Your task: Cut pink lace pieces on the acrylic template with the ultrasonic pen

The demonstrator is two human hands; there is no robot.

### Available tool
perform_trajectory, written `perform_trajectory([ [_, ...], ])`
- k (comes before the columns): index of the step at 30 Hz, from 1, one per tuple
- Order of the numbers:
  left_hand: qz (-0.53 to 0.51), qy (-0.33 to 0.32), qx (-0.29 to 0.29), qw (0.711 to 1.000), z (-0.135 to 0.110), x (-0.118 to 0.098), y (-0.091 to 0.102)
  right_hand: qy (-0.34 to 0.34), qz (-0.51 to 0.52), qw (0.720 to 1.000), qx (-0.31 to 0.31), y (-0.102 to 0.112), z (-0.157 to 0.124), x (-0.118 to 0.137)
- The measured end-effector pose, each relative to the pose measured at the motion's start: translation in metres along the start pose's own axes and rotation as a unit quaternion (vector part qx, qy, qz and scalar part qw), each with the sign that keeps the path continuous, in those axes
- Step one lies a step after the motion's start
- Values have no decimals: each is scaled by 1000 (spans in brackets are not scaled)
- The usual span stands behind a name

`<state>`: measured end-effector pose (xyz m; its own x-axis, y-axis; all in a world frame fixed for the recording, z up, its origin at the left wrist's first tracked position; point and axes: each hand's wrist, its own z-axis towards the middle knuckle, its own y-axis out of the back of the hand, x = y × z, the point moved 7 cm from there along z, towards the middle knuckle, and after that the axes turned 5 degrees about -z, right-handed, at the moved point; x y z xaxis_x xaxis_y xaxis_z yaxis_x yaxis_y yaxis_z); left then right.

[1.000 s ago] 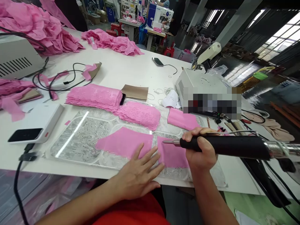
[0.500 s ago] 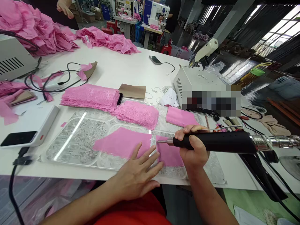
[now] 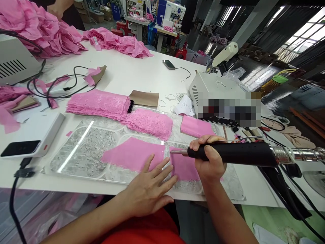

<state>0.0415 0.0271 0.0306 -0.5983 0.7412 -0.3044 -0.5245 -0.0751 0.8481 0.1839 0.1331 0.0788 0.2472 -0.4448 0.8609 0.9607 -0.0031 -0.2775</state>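
My right hand (image 3: 212, 159) is wrapped around a thick black-handled tool (image 3: 236, 154) with a narrow metal tip and a metal connector at its back end. The tip lies over the left edge of a small pink fabric piece (image 3: 184, 167); whether it presses on it I cannot tell. My left hand (image 3: 154, 188) lies flat, fingers spread, across the lower right part of a larger pink fabric piece (image 3: 134, 152). A narrow gap parts the two pieces. Both lie on a grey marbled board (image 3: 83, 152) with a clear sheet.
Behind the board edge are stacked pink lace pieces (image 3: 99, 105), a second lace stack (image 3: 149, 123) and folded pink fabric (image 3: 196, 125). A grey machine box (image 3: 218, 88) stands right, a white device (image 3: 48, 135) left. Another person's hand (image 3: 57, 10) is by the pink pile (image 3: 33, 30).
My hands and the tool have hardly moved. The other person's hand at the back left has shifted left and down toward the pink pile.
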Motion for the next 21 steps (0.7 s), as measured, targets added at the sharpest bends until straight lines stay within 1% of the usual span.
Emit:
perform_trajectory([
  [5,0,1,-4,1000,0,0,0,-5,3,1000,-4,-1,1,0],
  [10,-1,-3,-6,1000,0,-1,0,-18,36,999,-11,6,0,3],
  [14,2,-8,-1,1000,-1,-3,0,-26,54,998,4,11,-4,5],
  [17,6,-8,5,1000,-1,-3,0,-35,62,997,19,11,-7,3],
  [21,3,-8,1,1000,0,-3,1,-28,70,997,29,9,-8,3],
])
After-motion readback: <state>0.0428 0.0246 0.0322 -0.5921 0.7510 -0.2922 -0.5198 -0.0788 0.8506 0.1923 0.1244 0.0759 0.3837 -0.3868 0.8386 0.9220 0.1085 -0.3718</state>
